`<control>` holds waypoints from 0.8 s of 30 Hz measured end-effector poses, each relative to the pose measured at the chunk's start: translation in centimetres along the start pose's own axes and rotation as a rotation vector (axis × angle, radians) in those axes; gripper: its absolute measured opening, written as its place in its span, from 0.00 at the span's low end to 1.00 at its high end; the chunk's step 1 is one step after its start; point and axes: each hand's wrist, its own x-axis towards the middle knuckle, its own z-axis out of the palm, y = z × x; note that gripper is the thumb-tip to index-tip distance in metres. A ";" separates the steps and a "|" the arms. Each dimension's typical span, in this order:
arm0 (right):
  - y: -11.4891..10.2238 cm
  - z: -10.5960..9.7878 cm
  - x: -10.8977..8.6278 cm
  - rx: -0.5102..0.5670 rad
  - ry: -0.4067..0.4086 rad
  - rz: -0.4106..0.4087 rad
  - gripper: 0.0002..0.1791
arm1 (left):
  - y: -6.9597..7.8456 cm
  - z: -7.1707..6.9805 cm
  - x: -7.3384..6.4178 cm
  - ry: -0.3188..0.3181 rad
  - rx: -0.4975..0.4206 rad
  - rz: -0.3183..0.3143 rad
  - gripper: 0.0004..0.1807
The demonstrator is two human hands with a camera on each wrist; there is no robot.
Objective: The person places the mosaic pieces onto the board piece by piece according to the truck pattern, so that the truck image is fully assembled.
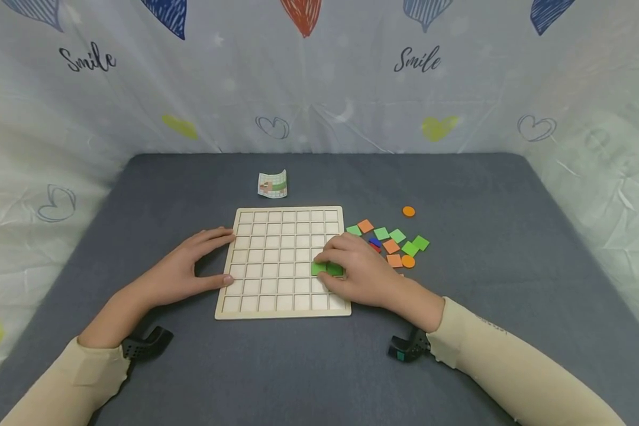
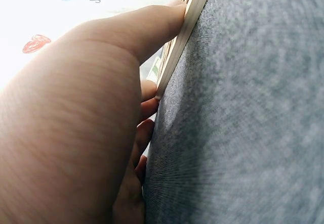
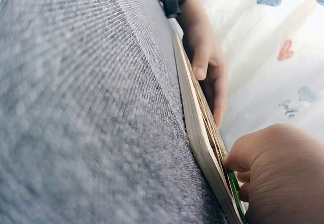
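Note:
A pale wooden grid board (image 1: pixel 268 286) lies flat on the table. My left hand (image 1: pixel 189 269) steadies its left side, thumb and fingertips touching the rim with the fingers fairly straight. Over the right part of the board, my right hand (image 1: pixel 359 272) pinches a green square tile (image 1: pixel 318 268) between thumb and fingers, down at the grid. Beside that one sits a second green tile (image 1: pixel 335 270) in the rightmost column, partly under the hand. In the right wrist view, the thumb and curled fingers meet low over the green pieces (image 3: pixel 233 181) at the board's edge.
Right of the board lie loose tiles: several green squares (image 1: pixel 410 248), several orange squares (image 1: pixel 391 246), a blue piece (image 1: pixel 375 242) and a red bit by the hand. Two orange discs (image 1: pixel 409 211) lie there too. A small patterned card (image 1: pixel 273 184) lies behind the board.

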 end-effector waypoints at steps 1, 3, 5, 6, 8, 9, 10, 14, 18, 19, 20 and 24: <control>0.0 0.0 0.0 0.001 -0.001 -0.001 0.10 | 0.0 0.0 0.0 0.000 0.001 -0.001 0.48; 0.0 -0.1 0.0 0.001 0.000 -0.004 0.10 | 0.0 -0.1 0.0 0.001 0.003 0.000 0.48; 0.0 -0.1 0.0 -0.001 0.002 -0.008 0.10 | 0.0 -0.1 0.0 0.000 0.005 -0.001 0.48; 0.0 -0.1 0.0 0.000 0.003 -0.009 0.10 | 0.0 -0.1 0.0 0.001 0.005 -0.001 0.48; 0.0 -0.2 0.0 0.001 0.003 -0.011 0.11 | -0.1 -0.1 0.0 0.003 0.007 -0.003 0.48; 0.0 -0.2 0.0 0.003 0.001 -0.012 0.11 | -0.1 -0.1 0.0 0.003 0.007 -0.006 0.48; 0.0 -0.2 0.0 0.004 -0.001 -0.013 0.11 | -0.1 -0.1 0.0 0.004 0.009 -0.009 0.48; 0.1 -0.1 0.0 0.007 -0.001 -0.011 0.11 | -0.1 -0.1 0.0 0.005 0.012 -0.024 0.49; 0.2 -0.1 -0.2 0.010 0.013 -0.013 0.11 | -0.2 0.0 0.1 0.006 0.011 -0.025 0.49; 0.2 -0.1 -0.3 0.012 0.018 -0.014 0.11 | -0.2 0.1 0.1 0.006 0.010 -0.023 0.49; 0.2 -0.1 -0.4 0.014 0.022 -0.014 0.11 | -0.2 0.1 0.1 0.007 0.009 -0.020 0.49; 0.1 -0.1 -0.7 0.010 0.055 -0.020 0.10 | -0.2 0.3 0.1 0.018 0.005 -0.009 0.48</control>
